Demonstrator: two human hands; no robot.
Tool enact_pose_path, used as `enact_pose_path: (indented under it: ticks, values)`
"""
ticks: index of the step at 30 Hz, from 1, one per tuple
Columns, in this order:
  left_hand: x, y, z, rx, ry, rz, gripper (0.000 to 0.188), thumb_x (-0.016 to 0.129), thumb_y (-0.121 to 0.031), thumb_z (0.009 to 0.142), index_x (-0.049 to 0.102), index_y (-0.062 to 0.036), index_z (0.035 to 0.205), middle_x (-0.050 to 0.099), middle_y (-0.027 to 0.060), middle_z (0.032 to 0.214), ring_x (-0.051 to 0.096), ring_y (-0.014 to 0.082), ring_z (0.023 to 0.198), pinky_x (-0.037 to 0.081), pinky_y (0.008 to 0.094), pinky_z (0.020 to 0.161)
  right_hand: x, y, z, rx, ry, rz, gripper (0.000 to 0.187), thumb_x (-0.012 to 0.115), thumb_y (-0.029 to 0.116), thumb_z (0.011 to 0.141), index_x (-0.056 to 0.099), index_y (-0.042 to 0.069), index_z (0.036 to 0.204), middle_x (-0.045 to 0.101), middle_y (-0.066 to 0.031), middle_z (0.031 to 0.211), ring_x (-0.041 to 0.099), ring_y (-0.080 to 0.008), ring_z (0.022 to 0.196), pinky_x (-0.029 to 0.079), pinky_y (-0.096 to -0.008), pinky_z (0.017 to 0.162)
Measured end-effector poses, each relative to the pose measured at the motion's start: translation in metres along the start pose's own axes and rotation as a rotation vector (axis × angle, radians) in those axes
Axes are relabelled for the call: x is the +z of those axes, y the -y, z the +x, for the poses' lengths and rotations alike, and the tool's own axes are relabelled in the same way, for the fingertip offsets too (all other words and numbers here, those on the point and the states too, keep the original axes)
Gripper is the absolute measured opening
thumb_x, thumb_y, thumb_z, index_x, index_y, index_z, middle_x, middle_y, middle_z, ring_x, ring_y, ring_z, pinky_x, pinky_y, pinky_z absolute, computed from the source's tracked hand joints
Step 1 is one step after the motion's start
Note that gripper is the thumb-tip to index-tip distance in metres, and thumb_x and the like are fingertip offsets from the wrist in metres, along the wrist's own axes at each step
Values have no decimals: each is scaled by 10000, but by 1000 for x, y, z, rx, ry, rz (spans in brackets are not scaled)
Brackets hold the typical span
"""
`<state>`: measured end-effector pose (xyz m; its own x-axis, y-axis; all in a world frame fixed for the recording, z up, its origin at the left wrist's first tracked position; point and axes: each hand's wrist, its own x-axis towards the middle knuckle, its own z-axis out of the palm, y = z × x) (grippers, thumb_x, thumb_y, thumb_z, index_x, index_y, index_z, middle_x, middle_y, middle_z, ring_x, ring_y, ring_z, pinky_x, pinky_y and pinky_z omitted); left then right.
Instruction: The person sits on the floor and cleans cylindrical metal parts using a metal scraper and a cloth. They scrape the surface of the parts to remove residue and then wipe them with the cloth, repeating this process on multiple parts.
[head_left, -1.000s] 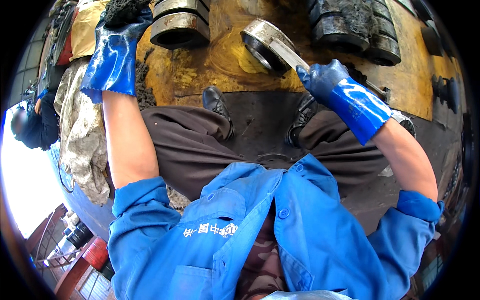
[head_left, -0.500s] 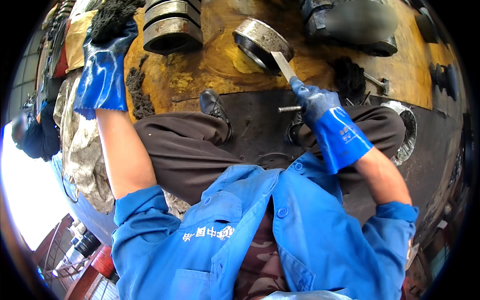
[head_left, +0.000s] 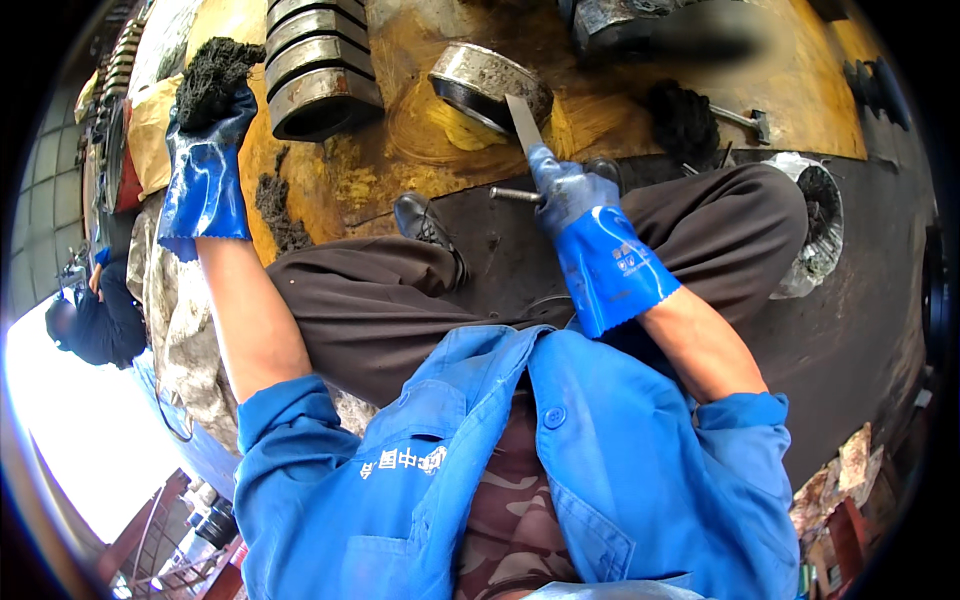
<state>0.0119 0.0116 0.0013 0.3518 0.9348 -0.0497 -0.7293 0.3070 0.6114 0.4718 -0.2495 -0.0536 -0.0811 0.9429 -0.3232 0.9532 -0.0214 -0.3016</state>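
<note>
My left hand point(head_left: 208, 170), in a blue rubber glove, grips a clump of dark fibrous wadding point(head_left: 212, 72) beside a stack of grimy steel rings point(head_left: 315, 70). My right hand point(head_left: 572, 195), also gloved in blue, is closed on a flat metal scraper blade point(head_left: 522, 122) whose tip points up at a short steel ring point(head_left: 487, 82) lying on the yellow greasy surface point(head_left: 400, 150). A thin metal pin point(head_left: 515, 195) sticks out just left of that hand. My legs in dark trousers and black shoes point(head_left: 428, 228) lie between the arms.
Another dark wad point(head_left: 683, 120) and a small hammer point(head_left: 745, 118) lie to the right. A plastic-wrapped round part point(head_left: 818, 225) sits by my right knee. A large dark metal piece point(head_left: 640, 25) stands at the top. Another person point(head_left: 95, 315) crouches far left.
My right hand has drawn back toward my body with the scraper, away from the steel ring. My left hand still holds the wadding by the stacked rings.
</note>
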Motion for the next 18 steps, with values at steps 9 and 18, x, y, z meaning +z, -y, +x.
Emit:
enact_pose_path:
  ticks: [9, 18]
  values:
    - [4, -2, 6, 53, -109, -10, 383, 413, -226, 1005, 581, -10, 1274, 663, 132, 1243, 639, 285, 1107, 536, 401, 912, 12, 1, 5, 100, -119, 225, 335, 557, 95, 874, 569, 120, 1208, 701, -216, 967, 692, -395, 914, 546, -491, 799]
    - [20, -2, -4, 119, -343, 33, 432, 397, -282, 997, 607, -22, 1271, 676, 129, 1233, 649, 291, 1099, 539, 443, 906, -11, 0, 6, 133, -82, 236, 260, 470, 140, 967, 568, 66, 1196, 709, -215, 972, 707, -382, 922, 571, -474, 780]
